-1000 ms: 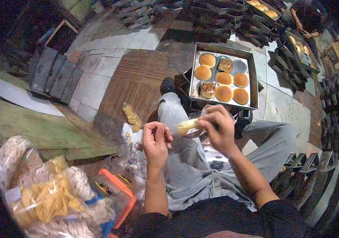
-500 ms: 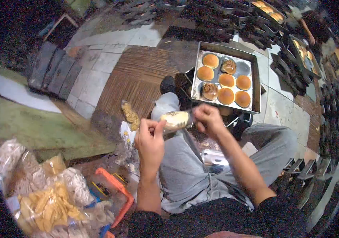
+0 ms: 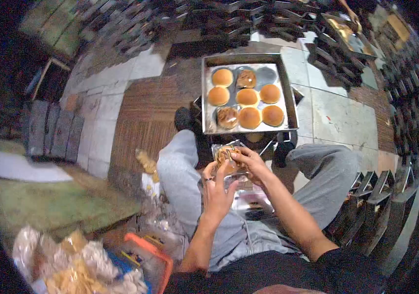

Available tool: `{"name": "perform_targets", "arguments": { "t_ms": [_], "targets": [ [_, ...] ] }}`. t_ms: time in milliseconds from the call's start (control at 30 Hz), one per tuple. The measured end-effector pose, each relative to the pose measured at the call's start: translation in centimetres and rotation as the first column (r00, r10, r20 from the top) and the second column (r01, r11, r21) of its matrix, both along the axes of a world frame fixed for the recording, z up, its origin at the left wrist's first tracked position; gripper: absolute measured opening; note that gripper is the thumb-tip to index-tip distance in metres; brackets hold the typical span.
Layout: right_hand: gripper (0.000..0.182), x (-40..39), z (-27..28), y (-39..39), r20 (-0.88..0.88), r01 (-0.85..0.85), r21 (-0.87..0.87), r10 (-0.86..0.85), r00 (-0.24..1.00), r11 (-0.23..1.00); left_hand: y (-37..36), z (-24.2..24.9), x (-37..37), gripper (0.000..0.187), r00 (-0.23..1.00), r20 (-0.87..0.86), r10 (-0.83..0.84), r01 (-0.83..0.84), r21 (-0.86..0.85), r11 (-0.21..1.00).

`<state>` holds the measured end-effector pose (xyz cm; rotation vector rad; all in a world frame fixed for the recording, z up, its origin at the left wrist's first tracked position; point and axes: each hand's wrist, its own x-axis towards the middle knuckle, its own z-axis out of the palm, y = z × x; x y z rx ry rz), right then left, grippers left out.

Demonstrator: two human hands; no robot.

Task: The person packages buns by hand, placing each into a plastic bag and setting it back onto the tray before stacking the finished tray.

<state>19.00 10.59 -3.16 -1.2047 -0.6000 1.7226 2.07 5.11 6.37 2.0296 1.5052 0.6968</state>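
Between my knees I hold a bun in a clear printed plastic bag (image 3: pixel 227 155). My left hand (image 3: pixel 215 192) has its fingers curled around the near left side of it. From the right, my right hand (image 3: pixel 254 166) grips the same bagged bun, with fingertips on its top. Just beyond is a square metal tray (image 3: pixel 292 100) with several bare golden buns (image 3: pixel 248 97) in it. Two bagged buns, one at the back (image 3: pixel 246 79) and one at the front left (image 3: pixel 227 117), sit among them.
At the lower left, plastic bags of pale and yellow material (image 3: pixel 79 267) lie beside an orange handle (image 3: pixel 153 250). Dark metal trays (image 3: pixel 391 220) line the right side. A green surface (image 3: pixel 57 201) is at left. Another person's arm (image 3: pixel 350 12) reaches over a far tray (image 3: pixel 349 36).
The pale-looking bag stretched between my hands has turned, and its bun side now faces up. My hands have come closer together and lower. The whole view has swung right.
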Motion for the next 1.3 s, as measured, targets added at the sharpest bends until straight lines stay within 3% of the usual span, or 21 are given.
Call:
{"name": "perform_targets", "arguments": {
  "t_ms": [67, 100, 167, 200, 233, 300, 367, 400, 500, 567, 700, 800, 833, 900, 933, 967, 1033, 1100, 1167, 1200, 1300],
  "targets": [
    [0.047, 4.7, -0.3, 3.3, 0.224, -0.116, 0.045, 0.104, 0.969, 0.992, 1.6, -0.9, 1.3, 0.073, 0.998, 0.065, -0.016, 0.016, 0.001, 1.0],
    [0.046, 7.0, 0.0, 6.1, 0.073, -0.097, -0.283, 0.123, 0.99, 0.954, 2.4, -1.3, 1.5, 0.073, 0.994, 0.114, -0.004, 0.004, -0.002, 1.0],
    [0.054, 11.5, 0.2, 12.3, 0.071, 0.003, -0.129, 0.006, 0.997, 0.992, 3.5, -2.4, 1.0, 0.067, 0.992, 0.125, -0.002, 0.0, 0.018, 1.0],
    [0.062, 14.3, 2.1, 13.1, 0.109, 0.079, -0.22, -0.056, 0.992, 0.972, 3.7, -3.1, 0.5, 0.064, 0.98, 0.193, 0.044, -0.027, -0.087, 0.996],
    [0.055, 16.6, 1.4, 15.1, 0.365, 0.127, -0.25, -0.028, 0.931, 0.96, 3.7, -3.6, 0.0, 0.061, 0.963, 0.253, 0.092, -0.042, -0.198, 0.979],
    [0.045, 17.7, -1.2, 14.5, 0.947, 0.105, 0.034, -0.065, 0.315, 0.994, 4.0, -4.1, -0.6, 0.051, 0.971, 0.233, 0.044, -0.003, -0.174, 0.985],
    [0.05, 13.9, 0.0, 8.5, 0.974, -0.153, 0.098, -0.063, 0.217, 0.983, 4.0, -3.8, -0.6, 0.039, 0.977, 0.196, -0.082, 0.142, -0.317, 0.938],
    [0.031, 10.8, 1.8, 4.8, 0.963, -0.283, -0.027, 0.101, 0.251, 0.959, 4.0, -3.5, -0.6, 0.032, 0.98, 0.141, -0.137, 0.174, -0.293, 0.94],
    [0.024, 5.4, -1.2, -7.9, 0.853, -0.722, -0.295, 0.512, 0.095, 0.626, 3.1, -4.3, -1.0, 0.033, 0.914, -0.053, -0.402, 0.337, -0.451, 0.827],
    [0.028, 1.9, -2.2, -14.4, 0.984, -0.745, 0.009, 0.126, 0.124, 0.666, 1.9, -4.9, -1.1, 0.036, 0.877, -0.078, -0.474, 0.377, -0.499, 0.78],
    [0.028, 0.3, 5.5, -13.2, 0.981, -0.565, 0.105, 0.009, 0.195, 0.818, 0.5, -4.6, -0.8, 0.041, 0.845, 0.074, -0.53, 0.485, -0.523, 0.701],
    [0.032, 2.0, 5.4, -13.7, 0.885, -0.605, 0.133, 0.181, 0.428, 0.785, 0.4, -4.1, -0.7, 0.044, 0.887, 0.201, -0.416, 0.436, -0.662, 0.61],
    [0.031, 3.6, 4.2, -13.8, 0.884, -0.693, 0.084, 0.267, 0.383, 0.716, -0.6, -4.8, -0.5, 0.044, 0.886, 0.185, -0.425, 0.433, -0.657, 0.617],
    [0.027, 6.0, 4.7, -11.5, 0.871, -0.648, 0.092, 0.254, 0.42, 0.756, -2.4, -7.7, -0.1, 0.044, 0.915, 0.212, -0.344, 0.387, -0.215, 0.897],
    [0.025, 6.8, 7.0, -9.6, 0.871, -0.601, 0.321, 0.021, 0.49, 0.732, -2.1, -5.7, 0.8, 0.041, 0.866, 0.415, -0.278, 0.41, -0.273, 0.87],
    [0.024, 7.4, 10.4, -7.9, 0.812, -0.543, 0.529, -0.204, 0.546, 0.652, -1.1, -5.4, 1.3, 0.041, 0.869, 0.403, -0.285, 0.41, -0.267, 0.872],
    [0.022, 8.4, 15.2, -6.9, 0.791, -0.49, 0.473, -0.108, 0.602, 0.732, 0.7, -4.7, 1.4, 0.028, 0.934, 0.034, -0.355, 0.352, -0.243, 0.904],
    [0.02, 8.0, 17.9, -7.4, 0.788, -0.45, 0.408, -0.058, 0.613, 0.794, 3.1, 0.5, 1.7, 0.018, 0.947, -0.142, -0.29, 0.297, 0.034, 0.954],
    [0.025, 7.9, 18.6, -8.1, 0.825, -0.592, 0.407, -0.001, 0.566, 0.696, 4.1, 4.7, 2.1, 0.021, 0.92, -0.193, -0.342, 0.364, 0.095, 0.927],
    [0.038, 7.4, 17.9, -8.6, 0.76, -0.58, 0.551, -0.074, 0.645, 0.6, 4.4, 5.5, 2.2, 0.025, 0.881, -0.274, -0.385, 0.44, 0.175, 0.881],
    [0.065, 6.8, 15.8, -9.8, 0.784, -0.658, 0.537, -0.024, 0.621, 0.528, 4.3, 5.5, 2.2, 0.039, 0.841, -0.339, -0.421, 0.521, 0.3, 0.799]
  ]
}}
